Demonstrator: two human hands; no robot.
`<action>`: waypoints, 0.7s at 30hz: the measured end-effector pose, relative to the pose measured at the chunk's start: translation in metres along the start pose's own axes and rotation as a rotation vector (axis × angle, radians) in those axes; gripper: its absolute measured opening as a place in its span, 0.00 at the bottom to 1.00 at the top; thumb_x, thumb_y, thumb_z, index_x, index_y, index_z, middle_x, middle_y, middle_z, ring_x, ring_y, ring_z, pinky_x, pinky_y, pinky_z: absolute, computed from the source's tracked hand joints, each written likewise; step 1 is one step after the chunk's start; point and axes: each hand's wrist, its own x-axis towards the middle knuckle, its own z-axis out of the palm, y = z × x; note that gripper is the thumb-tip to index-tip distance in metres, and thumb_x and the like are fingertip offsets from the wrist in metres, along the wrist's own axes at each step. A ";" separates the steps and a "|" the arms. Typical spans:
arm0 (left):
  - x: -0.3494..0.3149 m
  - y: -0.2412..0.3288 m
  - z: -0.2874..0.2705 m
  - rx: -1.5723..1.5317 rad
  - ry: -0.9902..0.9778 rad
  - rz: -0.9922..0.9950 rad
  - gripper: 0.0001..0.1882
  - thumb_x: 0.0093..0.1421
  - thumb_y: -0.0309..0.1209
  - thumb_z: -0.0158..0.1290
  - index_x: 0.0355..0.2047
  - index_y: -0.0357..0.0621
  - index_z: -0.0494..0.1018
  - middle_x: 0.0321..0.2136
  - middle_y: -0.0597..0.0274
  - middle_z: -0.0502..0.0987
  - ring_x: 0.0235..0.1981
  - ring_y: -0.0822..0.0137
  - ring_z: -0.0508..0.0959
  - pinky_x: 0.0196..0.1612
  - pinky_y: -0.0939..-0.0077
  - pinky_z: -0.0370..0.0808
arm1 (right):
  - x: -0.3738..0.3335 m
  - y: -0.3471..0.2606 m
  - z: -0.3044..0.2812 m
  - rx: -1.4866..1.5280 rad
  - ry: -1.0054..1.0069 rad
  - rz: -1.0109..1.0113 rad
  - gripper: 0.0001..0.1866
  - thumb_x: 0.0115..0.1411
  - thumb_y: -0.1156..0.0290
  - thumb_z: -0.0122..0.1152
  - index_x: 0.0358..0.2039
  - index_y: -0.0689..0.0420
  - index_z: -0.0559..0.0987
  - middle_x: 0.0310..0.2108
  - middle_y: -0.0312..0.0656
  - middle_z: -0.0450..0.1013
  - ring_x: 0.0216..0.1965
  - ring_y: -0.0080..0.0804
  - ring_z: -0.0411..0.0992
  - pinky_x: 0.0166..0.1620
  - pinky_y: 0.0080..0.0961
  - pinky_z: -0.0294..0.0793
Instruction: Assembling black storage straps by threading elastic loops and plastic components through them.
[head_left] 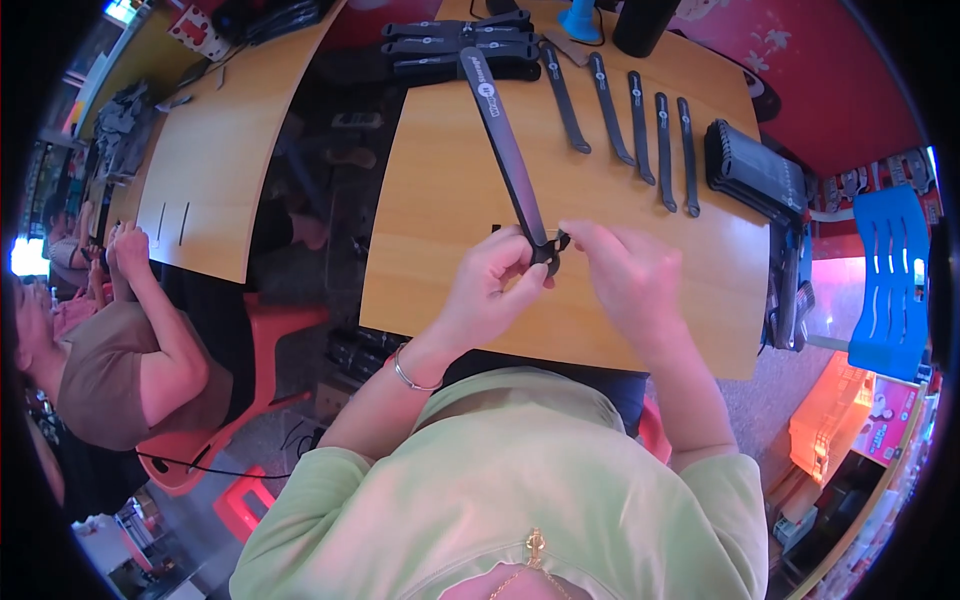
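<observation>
Our left grip (497, 275) clasps the near end of a printed black strap (503, 135), while our right grip (632, 280) pinches its tip, over the pale wooden bench (430, 220). The strap's long axis runs five to eleven o'clock, its free end pointing at eleven. Around it we see bundled straps (440, 46) at eleven, five single straps (640, 120) at one, a red wall (850, 110) at two, another bench (215, 150) at ten.

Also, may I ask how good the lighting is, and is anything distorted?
In the head view, the neighbouring table's edge looks bowed; in the head view, a bright patch at far left is washed out, and the long black strap carries a pale sheen.
</observation>
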 end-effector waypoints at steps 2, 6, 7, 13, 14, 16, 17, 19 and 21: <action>-0.005 0.008 -0.003 -0.052 -0.009 -0.028 0.04 0.58 0.20 0.46 0.27 0.32 0.68 0.31 0.62 0.67 0.33 0.72 0.74 0.37 0.81 0.72 | 0.003 -0.002 -0.005 -0.037 -0.025 -0.044 0.14 0.45 0.82 0.59 0.34 0.52 0.77 0.22 0.38 0.75 0.23 0.33 0.75 0.25 0.23 0.72; -0.011 0.008 -0.010 -0.167 -0.030 -0.063 0.05 0.60 0.21 0.45 0.26 0.34 0.68 0.32 0.63 0.69 0.32 0.73 0.74 0.37 0.80 0.72 | 0.003 -0.003 -0.009 0.060 -0.038 -0.084 0.15 0.47 0.78 0.60 0.37 0.51 0.77 0.21 0.36 0.73 0.21 0.31 0.73 0.22 0.23 0.70; -0.010 0.006 -0.010 -0.166 -0.031 -0.061 0.05 0.60 0.21 0.45 0.26 0.34 0.68 0.32 0.63 0.69 0.32 0.73 0.74 0.37 0.80 0.72 | 0.002 -0.002 -0.010 0.138 -0.039 -0.048 0.14 0.49 0.73 0.62 0.39 0.50 0.77 0.21 0.36 0.72 0.20 0.29 0.71 0.21 0.23 0.68; -0.011 0.001 0.000 -0.287 0.021 -0.057 0.07 0.61 0.24 0.44 0.26 0.36 0.68 0.30 0.63 0.71 0.31 0.74 0.74 0.37 0.81 0.71 | -0.007 -0.006 -0.032 0.506 -0.185 0.271 0.22 0.42 0.69 0.72 0.42 0.50 0.79 0.23 0.33 0.72 0.16 0.19 0.61 0.20 0.16 0.60; -0.009 0.002 0.004 -0.308 0.007 -0.069 0.07 0.61 0.24 0.44 0.26 0.36 0.68 0.29 0.63 0.72 0.31 0.75 0.74 0.37 0.81 0.71 | -0.009 -0.008 -0.028 0.498 -0.179 0.277 0.22 0.42 0.69 0.72 0.42 0.50 0.79 0.23 0.33 0.72 0.16 0.19 0.61 0.20 0.16 0.60; -0.008 0.002 0.009 -0.325 -0.007 -0.082 0.07 0.61 0.23 0.44 0.26 0.36 0.68 0.29 0.64 0.72 0.31 0.75 0.74 0.36 0.81 0.71 | -0.013 -0.014 -0.012 0.608 0.026 0.182 0.20 0.42 0.72 0.72 0.39 0.53 0.80 0.29 0.33 0.71 0.18 0.15 0.57 0.20 0.15 0.57; -0.008 0.001 0.009 -0.338 -0.012 -0.095 0.06 0.61 0.23 0.44 0.26 0.36 0.68 0.29 0.64 0.71 0.31 0.76 0.74 0.36 0.81 0.71 | -0.014 -0.015 -0.008 0.608 0.029 0.182 0.20 0.42 0.72 0.72 0.39 0.53 0.80 0.29 0.33 0.71 0.18 0.15 0.57 0.20 0.15 0.57; -0.009 0.000 0.009 -0.348 -0.017 -0.108 0.06 0.60 0.22 0.44 0.26 0.36 0.68 0.29 0.65 0.71 0.32 0.76 0.74 0.36 0.81 0.72 | -0.015 -0.015 0.001 0.795 -0.034 0.295 0.13 0.46 0.77 0.68 0.35 0.58 0.80 0.34 0.36 0.70 0.21 0.15 0.62 0.23 0.14 0.61; -0.007 0.000 0.010 -0.317 -0.036 -0.072 0.05 0.59 0.21 0.45 0.27 0.34 0.68 0.30 0.65 0.69 0.31 0.77 0.73 0.36 0.81 0.72 | -0.019 -0.009 0.013 0.957 0.001 0.355 0.10 0.48 0.80 0.65 0.33 0.60 0.79 0.34 0.37 0.70 0.24 0.15 0.65 0.26 0.14 0.63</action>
